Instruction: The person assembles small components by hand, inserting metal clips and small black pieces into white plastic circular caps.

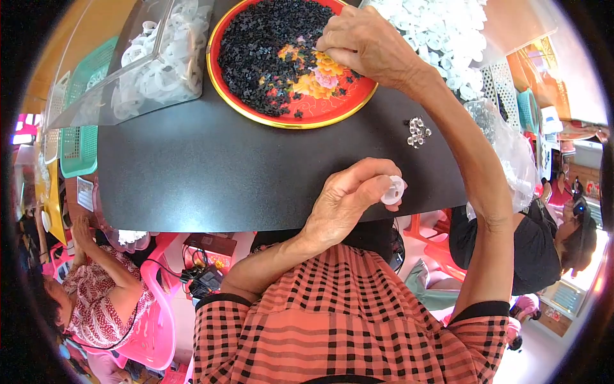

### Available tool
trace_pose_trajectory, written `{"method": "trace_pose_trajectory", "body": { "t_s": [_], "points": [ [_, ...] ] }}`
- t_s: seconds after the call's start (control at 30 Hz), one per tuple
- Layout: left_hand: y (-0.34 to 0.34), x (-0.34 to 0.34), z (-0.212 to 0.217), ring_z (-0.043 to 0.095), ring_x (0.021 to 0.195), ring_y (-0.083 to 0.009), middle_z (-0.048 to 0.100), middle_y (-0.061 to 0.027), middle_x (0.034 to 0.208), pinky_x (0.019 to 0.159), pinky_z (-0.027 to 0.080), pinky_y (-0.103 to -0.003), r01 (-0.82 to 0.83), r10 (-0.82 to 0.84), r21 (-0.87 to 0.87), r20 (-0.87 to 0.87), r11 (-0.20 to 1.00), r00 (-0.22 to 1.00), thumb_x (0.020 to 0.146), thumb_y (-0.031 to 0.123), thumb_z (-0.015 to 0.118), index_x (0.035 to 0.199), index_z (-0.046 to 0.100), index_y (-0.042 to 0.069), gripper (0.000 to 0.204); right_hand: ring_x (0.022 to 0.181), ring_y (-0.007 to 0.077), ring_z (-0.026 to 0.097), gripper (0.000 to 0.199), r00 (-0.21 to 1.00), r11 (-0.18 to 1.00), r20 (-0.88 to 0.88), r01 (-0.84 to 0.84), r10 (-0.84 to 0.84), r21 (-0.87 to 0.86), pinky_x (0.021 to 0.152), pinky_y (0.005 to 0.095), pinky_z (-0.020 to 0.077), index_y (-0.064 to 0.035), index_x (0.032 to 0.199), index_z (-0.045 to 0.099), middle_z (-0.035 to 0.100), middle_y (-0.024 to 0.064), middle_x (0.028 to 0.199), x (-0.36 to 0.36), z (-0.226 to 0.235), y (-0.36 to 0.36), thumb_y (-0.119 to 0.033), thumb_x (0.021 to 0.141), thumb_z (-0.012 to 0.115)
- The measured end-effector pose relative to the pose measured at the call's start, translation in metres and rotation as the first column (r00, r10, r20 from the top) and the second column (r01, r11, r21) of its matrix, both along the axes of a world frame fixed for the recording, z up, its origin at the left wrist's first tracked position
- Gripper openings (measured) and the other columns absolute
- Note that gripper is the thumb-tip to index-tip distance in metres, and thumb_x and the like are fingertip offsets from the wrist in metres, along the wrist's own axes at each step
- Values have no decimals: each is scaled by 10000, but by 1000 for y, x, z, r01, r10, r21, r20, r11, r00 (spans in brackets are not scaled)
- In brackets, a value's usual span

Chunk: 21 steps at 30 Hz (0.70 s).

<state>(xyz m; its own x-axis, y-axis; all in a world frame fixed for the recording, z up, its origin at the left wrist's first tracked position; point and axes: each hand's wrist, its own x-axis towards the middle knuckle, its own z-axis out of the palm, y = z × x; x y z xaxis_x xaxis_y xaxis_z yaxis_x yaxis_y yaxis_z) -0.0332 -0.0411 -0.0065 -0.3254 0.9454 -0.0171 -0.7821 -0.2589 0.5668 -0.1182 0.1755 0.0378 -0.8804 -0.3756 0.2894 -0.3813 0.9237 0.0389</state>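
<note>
My left hand [350,200] is closed near the table's front edge, gripping a small round white plastic piece [393,190] between thumb and fingers. Farther off, my right hand [363,46] reaches over a round red tray [355,96] with a gold rim. Its fingertips are pinched together at the tray's small black pieces [268,48]; whatever lies between them is hidden. The black pieces are heaped over the tray's far and left parts, and a printed flower pattern shows through on the right.
A clear plastic box [153,105] of white parts stands at the back left, beside a green basket [80,144]. White parts [441,38] are piled at the back right. Several shiny metal bits [419,132] lie near my right forearm. Other people sit at both sides.
</note>
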Motion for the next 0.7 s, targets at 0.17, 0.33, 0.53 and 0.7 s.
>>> {"method": "trace_pose_trajectory", "body": {
  "t_s": [0.17, 0.33, 0.53, 0.7],
  "points": [
    [0, 1, 1, 587, 882, -196, 588, -130, 1015, 808, 485, -337, -6, 6, -5, -1, 1000, 1000, 958, 213, 492, 1133, 516, -38, 307, 854, 200, 556, 122, 1000, 996, -11, 15, -15, 85, 745, 378, 439, -125, 835, 677, 584, 12, 787, -4, -2, -2, -204, 821, 585],
    [0, 1, 1, 589, 884, -202, 588, -135, 1018, 806, 488, -338, -14, 14, -11, -2, 1000, 1000, 957, 210, 493, 1135, 517, -37, 305, 836, 217, 578, 135, 1000, 999, -20, 19, -18, 48, 727, 388, 448, -114, 788, 661, 607, 31, 786, -6, -5, -1, -208, 828, 574],
    [0, 0, 1, 590, 882, -208, 590, -140, 1022, 801, 492, -343, -17, 15, -53, -32, 998, 999, 958, 204, 488, 1137, 520, -35, 300, 709, 260, 604, 132, 1000, 988, -31, -7, 2, -153, 619, 409, 463, -89, 731, 626, 607, 69, 711, 2, -2, 6, -192, 801, 580],
    [0, 0, 2, 595, 866, -207, 598, -141, 1015, 789, 500, -346, -22, 10, -126, -98, 992, 995, 960, 202, 483, 1137, 523, -34, 298, 699, 264, 605, 129, 998, 984, -51, 10, -19, -178, 614, 411, 465, -88, 728, 628, 608, 74, 713, 10, -5, 8, -190, 795, 584]
  ]
}}
